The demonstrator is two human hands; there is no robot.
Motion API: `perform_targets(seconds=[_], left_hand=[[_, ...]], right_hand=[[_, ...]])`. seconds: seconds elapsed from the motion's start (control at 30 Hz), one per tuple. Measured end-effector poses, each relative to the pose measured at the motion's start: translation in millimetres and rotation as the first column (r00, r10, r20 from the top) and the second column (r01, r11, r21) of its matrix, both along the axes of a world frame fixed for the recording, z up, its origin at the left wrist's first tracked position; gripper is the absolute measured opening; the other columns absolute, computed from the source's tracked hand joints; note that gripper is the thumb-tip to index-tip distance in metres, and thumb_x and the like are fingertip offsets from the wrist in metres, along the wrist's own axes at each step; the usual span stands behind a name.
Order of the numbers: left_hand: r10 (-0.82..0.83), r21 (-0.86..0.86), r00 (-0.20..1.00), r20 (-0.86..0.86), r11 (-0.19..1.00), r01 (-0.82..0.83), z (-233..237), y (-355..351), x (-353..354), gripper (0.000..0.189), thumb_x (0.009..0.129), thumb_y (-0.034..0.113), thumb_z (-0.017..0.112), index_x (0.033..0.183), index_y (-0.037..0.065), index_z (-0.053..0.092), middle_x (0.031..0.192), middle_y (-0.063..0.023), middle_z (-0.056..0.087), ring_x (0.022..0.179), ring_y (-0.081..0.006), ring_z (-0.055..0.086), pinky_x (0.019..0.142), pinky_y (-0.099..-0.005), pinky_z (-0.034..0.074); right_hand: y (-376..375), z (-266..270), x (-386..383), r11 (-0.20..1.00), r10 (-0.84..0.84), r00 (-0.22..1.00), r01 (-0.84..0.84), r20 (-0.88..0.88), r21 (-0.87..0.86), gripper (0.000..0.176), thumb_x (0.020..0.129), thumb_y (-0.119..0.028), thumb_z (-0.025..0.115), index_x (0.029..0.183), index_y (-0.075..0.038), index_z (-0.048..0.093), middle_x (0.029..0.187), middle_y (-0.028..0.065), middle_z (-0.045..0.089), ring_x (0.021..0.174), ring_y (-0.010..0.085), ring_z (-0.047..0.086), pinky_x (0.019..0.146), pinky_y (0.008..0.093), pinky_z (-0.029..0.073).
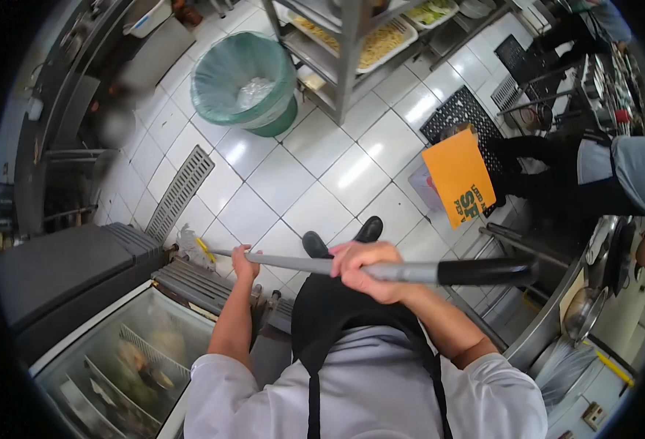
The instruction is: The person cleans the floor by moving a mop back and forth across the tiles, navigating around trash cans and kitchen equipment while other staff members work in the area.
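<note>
A long grey pole with a black end grip, a mop [293, 263], crosses in front of my body. My left hand [244, 263] is closed round its shaft, farther toward the mop head. My right hand [368, 271] wraps the thicker grey part, close to the black grip at the right. At the far left end, a yellow bar and whitish strands, the mop head [196, 247], rest low by the floor drain and the freezer's corner. My black shoes [343, 238] stand on the tiles behind the pole.
A green lined bin [245, 84] stands ahead beside a metal rack [344, 66] with food trays. A drain grate [180, 190] runs at left, near a glass-topped freezer [128, 358]. An orange sheet [460, 178] and another person [600, 164] are at right by counters.
</note>
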State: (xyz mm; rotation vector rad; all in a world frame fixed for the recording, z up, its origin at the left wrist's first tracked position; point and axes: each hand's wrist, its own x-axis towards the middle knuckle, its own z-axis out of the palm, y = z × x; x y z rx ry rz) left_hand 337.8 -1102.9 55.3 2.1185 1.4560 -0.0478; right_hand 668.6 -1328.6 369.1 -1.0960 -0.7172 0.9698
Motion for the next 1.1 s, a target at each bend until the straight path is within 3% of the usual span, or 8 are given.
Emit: perform_targets(seconds=[0.17,0.3,0.47,0.57,0.67,0.77,0.93,1.1], left_hand=[[-0.322,0.151,0.89,0.324,0.946,0.288,26.3,-85.1,123.9,0.022,0.078,0.033,0.078,0.084,0.013,0.072,0.112,-0.0176,0.068,0.099,-0.0342,0.063,0.089,-0.0417,0.048],[-0.302,-0.226,0.866,0.398,0.883,0.412,126.3,-170.5,264.5,0.023,0.077,0.024,0.077,0.066,0.008,0.066,0.061,-0.0119,0.063,0.058,-0.0291,0.063,0.056,-0.0381,0.047],[-0.577,-0.004,0.356,0.735,0.522,0.853,146.6,-249.2,392.8,0.026,0.074,0.023,0.075,0.063,0.008,0.057,0.058,-0.0131,0.058,0.057,-0.0353,0.059,0.054,-0.0422,0.045],[-0.703,0.08,0.057,0.709,0.16,0.984,161.2,-267.2,471.9,0.022,0.073,0.025,0.075,0.066,0.009,0.061,0.065,-0.0113,0.063,0.068,-0.034,0.064,0.063,-0.042,0.048],[-0.639,0.11,-0.098,0.763,-0.02,0.994,157.9,-265.2,546.2,0.021,0.069,0.026,0.077,0.07,0.009,0.064,0.072,-0.0111,0.066,0.071,-0.0333,0.064,0.065,-0.0409,0.05],[-0.661,-0.007,-0.073,0.747,-0.118,0.993,150.2,-256.2,592.9,0.024,0.067,0.026,0.079,0.072,0.007,0.065,0.074,-0.0124,0.067,0.072,-0.0333,0.064,0.066,-0.0414,0.05],[-0.68,0.052,-0.208,0.703,-0.243,0.969,144.7,-224.1,602.1,0.023,0.068,0.019,0.078,0.072,0.007,0.059,0.075,-0.0156,0.064,0.072,-0.0368,0.061,0.066,-0.043,0.048],[-0.664,0.119,-0.379,0.645,-0.402,0.908,120.5,-191.2,579.3,0.039,0.068,0.03,0.079,0.062,0.005,0.05,0.064,-0.0163,0.057,0.066,-0.0379,0.056,0.061,-0.0445,0.044]], right_hand=[[-48.7,75.9,112.0,0.978,-0.184,0.941,0.144,0.286,0.154,0.023,0.087,-0.016,0.06,0.066,-0.007,0.059,0.057,0.0032,0.06,0.056,0.0222,0.064,0.081,0.0479,0.053],[-121.3,169.0,174.9,0.916,-0.306,0.837,0.13,0.454,0.379,0.034,0.088,-0.043,0.068,0.083,-0.01,0.063,0.054,-0.003,0.061,0.053,0.0149,0.066,0.075,0.0379,0.056],[-209.2,291.4,160.9,0.936,-0.283,0.85,0.143,0.443,0.323,0.036,0.094,-0.034,0.063,0.109,-0.003,0.055,0.068,-0.0002,0.064,0.054,0.0159,0.066,0.066,0.0362,0.06],[-196.7,260.9,178.3,0.51,-0.139,0.87,-0.347,0.473,0.787,0.019,0.085,-0.018,0.075,0.092,-0.006,0.063,0.06,-0.0008,0.067,0.048,0.0124,0.065,0.048,0.0191,0.051],[-215.4,249.8,143.5,0.703,-0.561,0.635,0.027,0.531,0.711,0.012,0.093,-0.011,0.064,0.1,-0.005,0.056,0.061,-0.0004,0.064,0.044,0.0097,0.058,0.044,0.0191,0.048],[-156.8,237.5,115.6,0.597,-0.769,0.162,0.529,0.618,0.603,0.012,0.099,-0.015,0.055,0.108,-0.007,0.051,0.063,-0.0019,0.056,0.044,0.0077,0.05,0.049,0.0222,0.047],[-110.1,200.9,76.1,0.177,-0.823,-0.285,0.693,0.491,0.699,0.016,0.104,-0.023,0.047,0.113,-0.01,0.045,0.066,-0.0026,0.044,0.051,0.0085,0.043,0.056,0.0265,0.047],[-50.2,186.5,27.0,-0.006,-0.792,-0.43,0.716,0.434,0.698,0.016,0.103,-0.021,0.049,0.112,-0.009,0.045,0.065,-0.0013,0.046,0.052,0.0108,0.052,0.057,0.0305,0.053]])
